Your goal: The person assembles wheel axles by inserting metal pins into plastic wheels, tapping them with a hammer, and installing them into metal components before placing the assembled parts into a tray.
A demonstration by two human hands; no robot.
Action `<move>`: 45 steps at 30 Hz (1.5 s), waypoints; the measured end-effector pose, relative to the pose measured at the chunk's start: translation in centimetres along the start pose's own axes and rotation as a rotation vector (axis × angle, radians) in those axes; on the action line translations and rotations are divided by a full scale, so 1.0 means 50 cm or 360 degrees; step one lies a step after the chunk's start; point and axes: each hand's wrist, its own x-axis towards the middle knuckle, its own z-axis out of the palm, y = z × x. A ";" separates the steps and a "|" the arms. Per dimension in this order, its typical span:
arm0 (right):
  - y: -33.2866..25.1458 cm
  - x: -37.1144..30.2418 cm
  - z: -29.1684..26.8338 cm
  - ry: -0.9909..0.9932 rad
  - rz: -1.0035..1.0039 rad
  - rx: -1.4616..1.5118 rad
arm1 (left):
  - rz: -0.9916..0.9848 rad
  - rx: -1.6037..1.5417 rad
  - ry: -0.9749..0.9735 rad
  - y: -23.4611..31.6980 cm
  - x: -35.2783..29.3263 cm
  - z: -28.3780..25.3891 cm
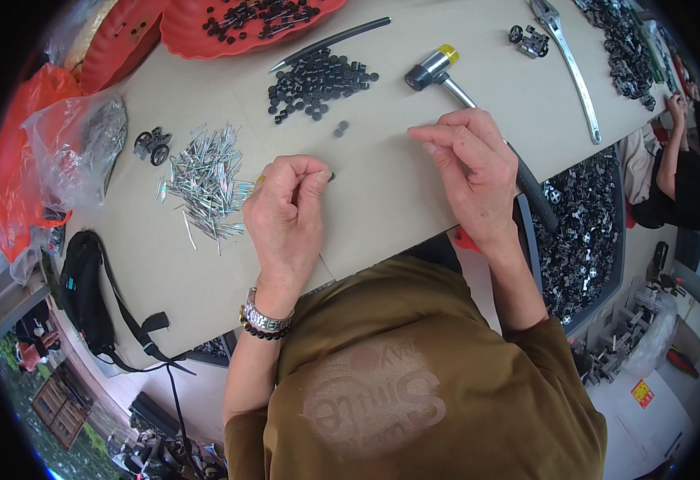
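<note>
My left hand (286, 196) is closed in a pinch above the table. The edge of a small black cap (332, 176) shows at its fingertips, and the rest is hidden by the fingers. Farther right, my right hand (474, 172) is raised with its fingers stretched to the left, and I see nothing between them. Beside my left hand lies a heap of thin metal pins (210, 180). Beyond both hands is a pile of black caps (314, 84), with two loose ones (340, 129) on the near side.
A mallet (434, 68) with black and yellow faces lies partly behind my right hand. Around are a wrench (574, 76), a small wheeled part (152, 146), a red tray (198, 48), a black pouch (86, 288) and a bin of metal parts (578, 232). Another person's arm (670, 152) is far right.
</note>
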 end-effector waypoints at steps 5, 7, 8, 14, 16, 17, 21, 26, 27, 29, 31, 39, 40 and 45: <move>-0.003 0.002 0.000 0.0007 -0.0022 -0.0028 | 0.0344 0.0378 0.0092 0.016 0.006 0.000; -0.005 0.004 0.000 0.0014 -0.0037 -0.0037 | 0.0489 0.0494 0.0116 0.020 0.008 0.004; -0.005 0.004 -0.001 -0.0008 -0.0068 -0.0092 | 0.0629 0.0610 0.0134 0.022 0.009 0.006; -0.023 0.046 0.036 -0.0106 -0.0283 -0.0166 | 0.0711 0.0685 0.0109 0.022 0.007 0.015; -0.029 0.065 0.055 -0.0177 -0.0299 -0.0153 | 0.0694 0.0644 0.0139 0.019 0.008 0.018; -0.028 0.072 0.065 -0.0245 -0.0307 -0.0112 | 0.0672 0.0608 0.0165 0.019 0.008 0.018; -0.018 0.088 0.089 -0.0410 -0.0317 -0.0182 | 0.0697 0.0519 0.0197 0.016 0.009 0.018; -0.009 0.095 0.096 -0.0420 -0.0428 -0.0236 | 0.0596 0.0357 0.0112 0.021 0.012 0.012; -0.009 0.095 0.095 -0.0417 -0.0433 -0.0240 | 0.0587 0.0351 0.0126 0.020 0.012 0.010; -0.015 0.089 0.092 -0.0400 -0.0391 -0.0174 | 0.0554 0.0303 0.0106 0.017 0.012 0.008; -0.028 0.081 0.084 -0.0387 -0.0350 -0.0106 | 0.0527 0.0299 0.0088 0.016 0.012 0.004; -0.064 0.037 0.081 -0.0409 -0.0252 0.0223 | 0.0519 0.0237 0.0094 0.019 0.014 0.004; -0.065 0.037 0.082 -0.0413 -0.0255 0.0222 | 0.0515 0.0237 0.0092 0.016 0.013 0.005; -0.072 0.039 0.082 -0.0435 -0.0310 0.0196 | 0.0498 0.0225 0.0079 0.017 0.012 0.003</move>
